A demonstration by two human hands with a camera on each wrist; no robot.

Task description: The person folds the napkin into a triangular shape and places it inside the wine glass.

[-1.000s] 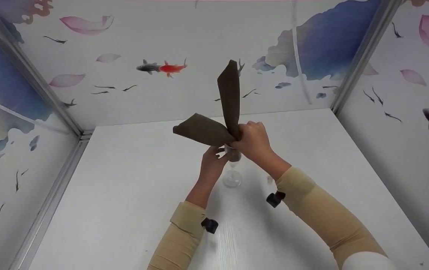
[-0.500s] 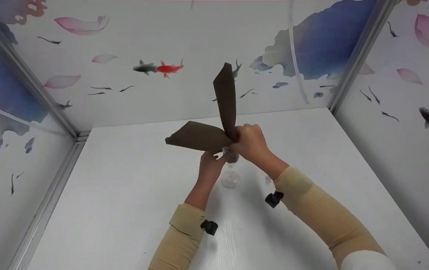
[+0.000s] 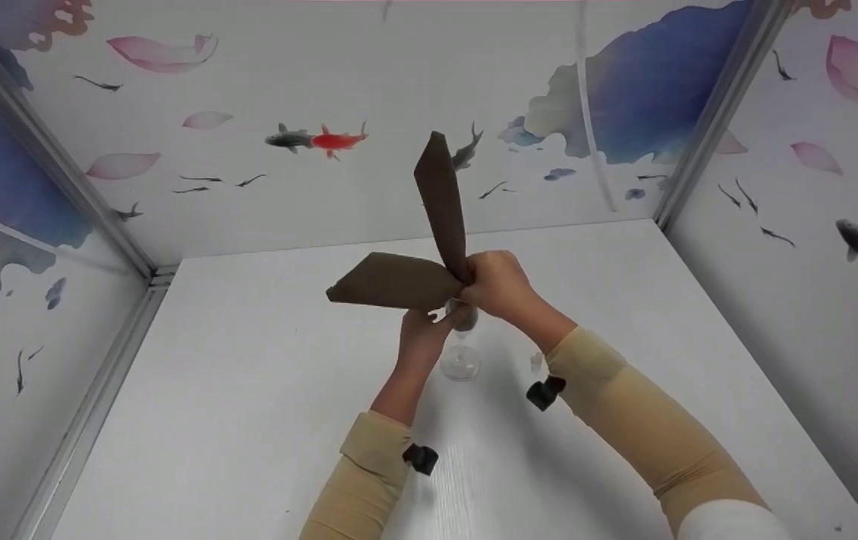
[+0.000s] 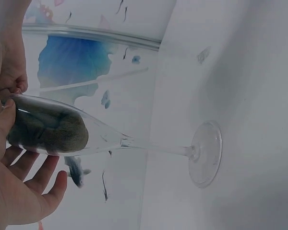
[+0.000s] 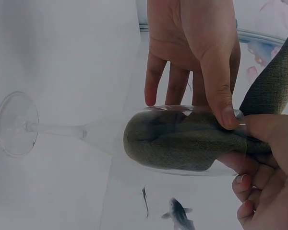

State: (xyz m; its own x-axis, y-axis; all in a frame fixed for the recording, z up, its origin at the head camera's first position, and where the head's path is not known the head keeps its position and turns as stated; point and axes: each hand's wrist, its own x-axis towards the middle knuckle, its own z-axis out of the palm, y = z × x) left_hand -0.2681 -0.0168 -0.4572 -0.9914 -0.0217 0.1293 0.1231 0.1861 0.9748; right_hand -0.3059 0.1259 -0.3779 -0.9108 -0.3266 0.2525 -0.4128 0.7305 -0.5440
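Observation:
A clear champagne flute (image 3: 461,364) stands upright between the hands over the white table. Folded dark brown cloth napkin (image 3: 399,283) spreads above its mouth in two pointed wings, one upright and one leaning left. The napkin's rounded lower end (image 4: 57,128) sits inside the bowl, above the stem. My left hand (image 3: 421,341) holds the bowl near the rim, thumb (image 5: 225,108) on one side and fingers on the other. At the mouth of the glass, my right hand (image 3: 502,286) pinches the gathered napkin where the wings meet; some of its fingertips are hidden behind cloth.
White table (image 3: 249,420) lies under both arms. Printed panels with fish and petals (image 3: 309,82) enclose it at the back and both sides, joined by metal corner rails (image 3: 688,150). A black wrist camera (image 3: 546,392) juts from the right sleeve, another camera (image 3: 420,458) from the left.
The left wing of the napkin has dropped lower, and the upright wing has tilted left. Both hands keep their hold at the glass with little movement; the head view has shifted slightly.

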